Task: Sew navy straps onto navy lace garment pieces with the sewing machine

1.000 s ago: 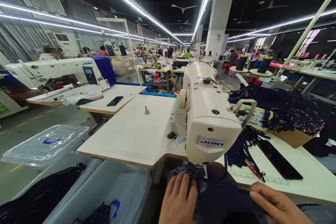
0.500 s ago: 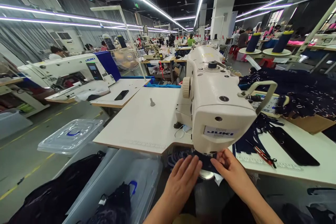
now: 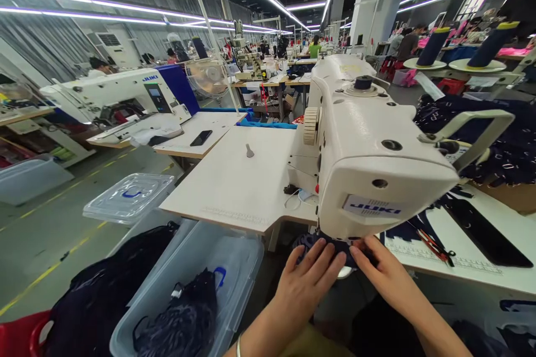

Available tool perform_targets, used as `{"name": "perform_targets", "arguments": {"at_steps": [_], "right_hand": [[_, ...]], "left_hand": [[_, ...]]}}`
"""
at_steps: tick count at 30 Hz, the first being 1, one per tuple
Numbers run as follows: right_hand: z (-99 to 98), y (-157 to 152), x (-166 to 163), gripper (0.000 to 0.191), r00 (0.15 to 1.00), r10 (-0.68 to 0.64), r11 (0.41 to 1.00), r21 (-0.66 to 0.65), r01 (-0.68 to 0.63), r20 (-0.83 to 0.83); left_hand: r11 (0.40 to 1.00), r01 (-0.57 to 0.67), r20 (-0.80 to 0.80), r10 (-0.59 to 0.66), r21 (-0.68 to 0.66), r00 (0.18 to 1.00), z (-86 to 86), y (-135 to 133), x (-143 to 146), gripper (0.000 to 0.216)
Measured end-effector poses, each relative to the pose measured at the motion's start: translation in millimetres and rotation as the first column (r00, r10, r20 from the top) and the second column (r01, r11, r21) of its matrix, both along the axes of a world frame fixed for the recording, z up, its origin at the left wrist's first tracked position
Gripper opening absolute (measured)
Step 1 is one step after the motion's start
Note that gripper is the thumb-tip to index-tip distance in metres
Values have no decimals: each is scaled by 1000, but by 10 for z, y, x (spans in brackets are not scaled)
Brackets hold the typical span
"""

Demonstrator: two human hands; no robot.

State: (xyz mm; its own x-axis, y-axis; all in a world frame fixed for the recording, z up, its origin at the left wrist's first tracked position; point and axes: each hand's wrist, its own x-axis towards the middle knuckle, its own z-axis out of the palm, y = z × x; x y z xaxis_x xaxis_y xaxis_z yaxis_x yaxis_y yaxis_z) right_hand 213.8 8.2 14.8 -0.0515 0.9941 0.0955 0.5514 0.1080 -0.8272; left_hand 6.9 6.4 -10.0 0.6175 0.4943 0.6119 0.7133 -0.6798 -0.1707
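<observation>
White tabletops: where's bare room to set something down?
Bare: left top, bordered by metal tab, ruler and machine. Crowded: right top, with snips, black slab, navy pieces; also below the machine's front, where left hand and right hand touch navy cloth.

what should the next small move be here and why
Perhaps gently smooth the dark navy fabric with the bare left hand, since that hand lies spread on it, close under the bulky white sewing-machine head, while the bare right hand touches the fabric's right side.
</observation>
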Motion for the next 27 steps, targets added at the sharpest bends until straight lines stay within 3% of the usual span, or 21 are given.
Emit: {"name": "perform_targets", "arguments": {"at_steps": [9,27], "right_hand": [[29,97,44,33,988,112,990,72,-120,108],[-55,151,27,35,990,84,994,62,-91,112]], "left_hand": [[998,-69,14,69,-4,998,18,-27,32,32],[994,-111,26,111,21,994,24,-37,80,33]]}}
